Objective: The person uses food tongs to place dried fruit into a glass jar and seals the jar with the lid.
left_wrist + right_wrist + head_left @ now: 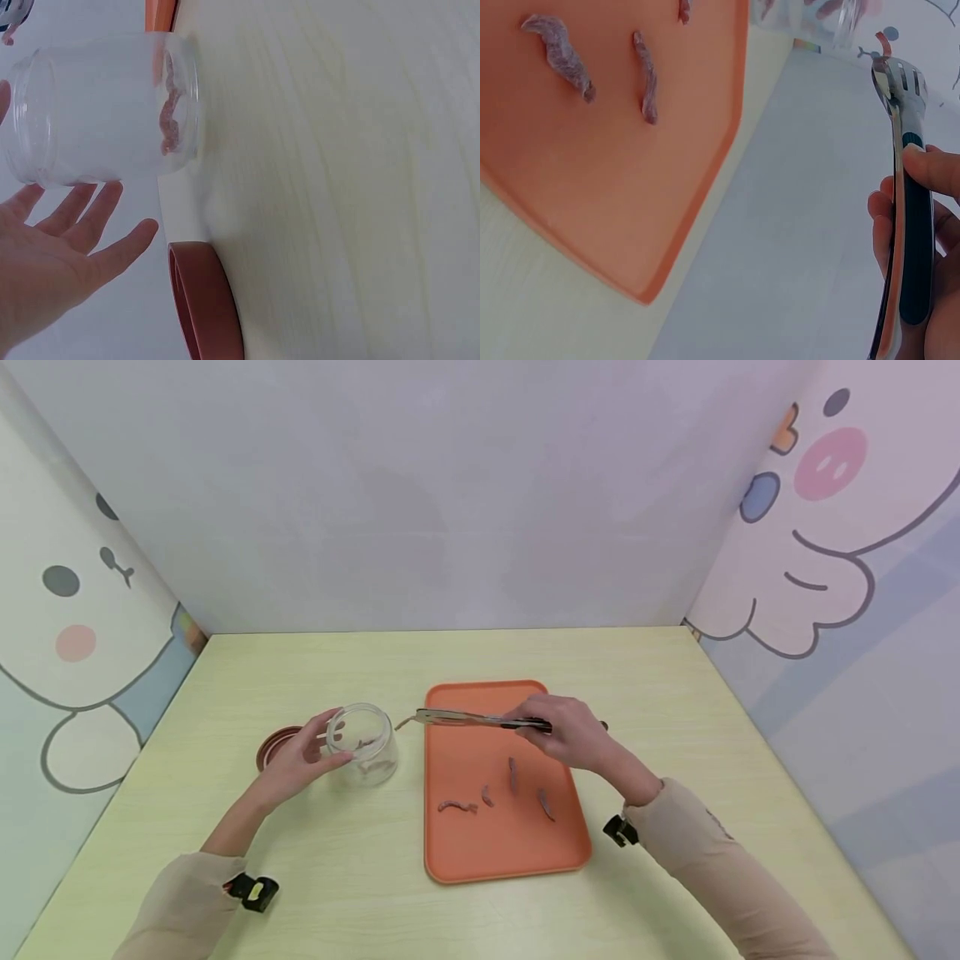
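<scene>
My left hand (303, 756) holds a clear jar (381, 758) near its rim, thumb on the near side and fingers on the far side. Pinkish meat strips (171, 124) lie at the jar's bottom. In my right hand (566, 731) are metal tongs (915, 225) with dark grips, held roughly level above an orange tray (480, 852). The tongs' tips pinch a thin meat strip (405, 722), which sticks out just right of the jar's mouth. Several more meat strips (457, 807) lie on the tray.
A reddish-brown round lid (214, 307) lies on the table left of the jar, partly behind my left hand. The pale wooden table (360, 877) meets a plain wall (450, 527) at the back. Cartoon-printed walls (825, 552) stand on both sides.
</scene>
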`<action>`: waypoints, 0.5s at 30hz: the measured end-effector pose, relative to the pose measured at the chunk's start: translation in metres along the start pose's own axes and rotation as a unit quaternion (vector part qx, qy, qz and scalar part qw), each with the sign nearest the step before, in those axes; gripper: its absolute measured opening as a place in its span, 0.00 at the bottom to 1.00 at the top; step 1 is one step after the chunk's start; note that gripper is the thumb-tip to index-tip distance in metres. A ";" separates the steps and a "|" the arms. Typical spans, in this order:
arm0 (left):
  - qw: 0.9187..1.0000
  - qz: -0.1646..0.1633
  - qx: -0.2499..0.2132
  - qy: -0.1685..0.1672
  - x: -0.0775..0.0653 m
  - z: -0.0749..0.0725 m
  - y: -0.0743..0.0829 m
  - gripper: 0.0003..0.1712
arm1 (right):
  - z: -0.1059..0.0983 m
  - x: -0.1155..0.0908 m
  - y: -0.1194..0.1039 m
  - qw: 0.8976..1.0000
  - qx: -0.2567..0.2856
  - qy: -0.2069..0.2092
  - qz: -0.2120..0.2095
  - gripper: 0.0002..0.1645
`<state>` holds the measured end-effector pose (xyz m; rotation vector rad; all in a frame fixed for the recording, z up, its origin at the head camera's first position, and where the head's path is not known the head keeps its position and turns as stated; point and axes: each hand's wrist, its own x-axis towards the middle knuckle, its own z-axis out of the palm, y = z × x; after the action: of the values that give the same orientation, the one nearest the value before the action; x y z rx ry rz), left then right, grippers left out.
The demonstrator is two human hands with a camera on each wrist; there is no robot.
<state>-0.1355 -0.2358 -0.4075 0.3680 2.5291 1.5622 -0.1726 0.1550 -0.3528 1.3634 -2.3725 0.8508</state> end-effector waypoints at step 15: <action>1.000 -0.007 -0.007 -0.002 -0.001 -0.001 0.003 0.41 | 0.026 0.029 -0.015 1.000 0.003 0.016 0.001 0.12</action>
<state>-0.1344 -0.2351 -0.4044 0.3512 2.5101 1.5714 -0.1736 0.1132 -0.3535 1.3401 -2.3500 0.8754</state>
